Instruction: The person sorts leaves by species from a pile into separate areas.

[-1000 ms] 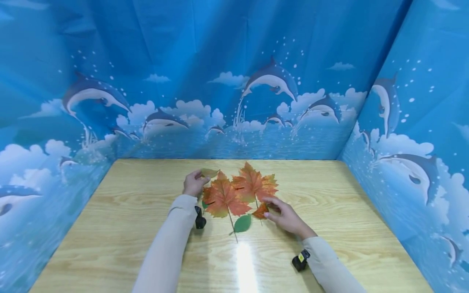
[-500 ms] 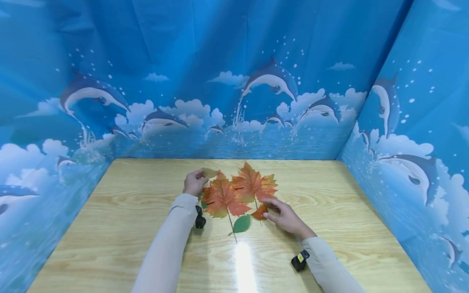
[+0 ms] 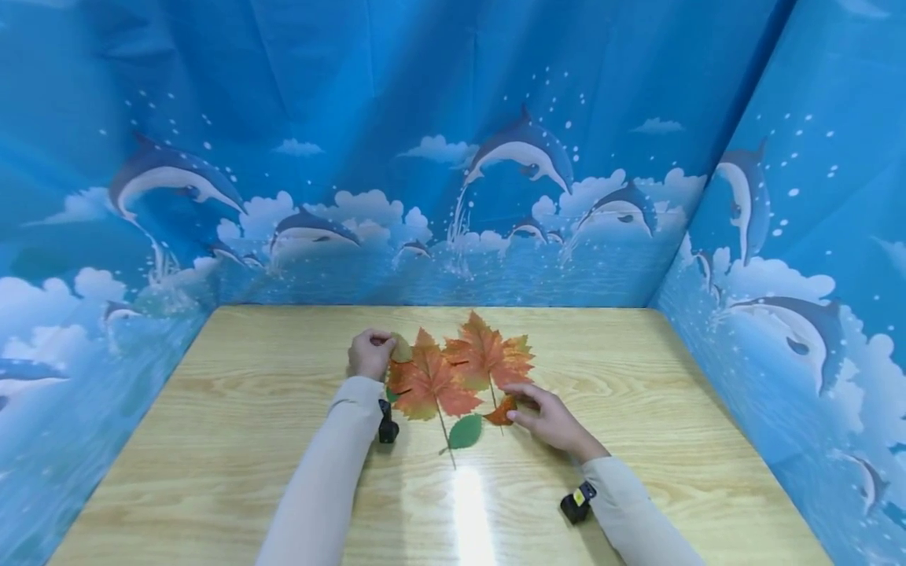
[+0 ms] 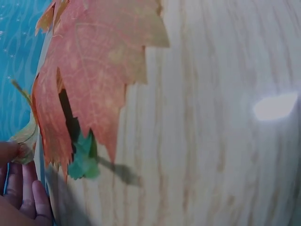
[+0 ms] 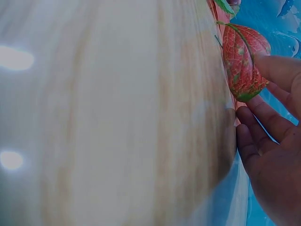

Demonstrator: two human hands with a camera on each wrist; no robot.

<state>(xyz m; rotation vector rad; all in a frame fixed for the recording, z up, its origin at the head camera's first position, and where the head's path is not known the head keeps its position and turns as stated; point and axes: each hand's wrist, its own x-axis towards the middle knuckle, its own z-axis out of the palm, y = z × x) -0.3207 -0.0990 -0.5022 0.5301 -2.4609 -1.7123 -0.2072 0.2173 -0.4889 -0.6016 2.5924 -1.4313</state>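
Observation:
My left hand (image 3: 371, 354) pinches a small yellowish-brown leaf (image 3: 401, 348) at the upper left edge of an orange maple leaf (image 3: 433, 383). In the left wrist view, thumb and fingers hold this small leaf (image 4: 26, 139) with its stem pointing up. My right hand (image 3: 543, 418) pinches a small red-orange leaf (image 3: 500, 411) below a second orange maple leaf (image 3: 483, 350). The right wrist view shows the thumb on the face of that veined red leaf (image 5: 242, 56). A green leaf (image 3: 465, 431) lies beside the first maple leaf's stem. Another green leaf (image 4: 84, 157) is partly hidden under the maple leaf.
The leaves lie on a light wood-grain table (image 3: 269, 440). Blue sheets with printed dolphins (image 3: 453, 157) stand along its back and sides. Bright light reflects near the table's front (image 3: 473, 511). A black wrist camera (image 3: 576, 503) sits on the right wrist.
My left hand has shifted slightly left, and its small leaf has turned, now showing a broader face lower down. The right hand and its leaf stay nearly still.

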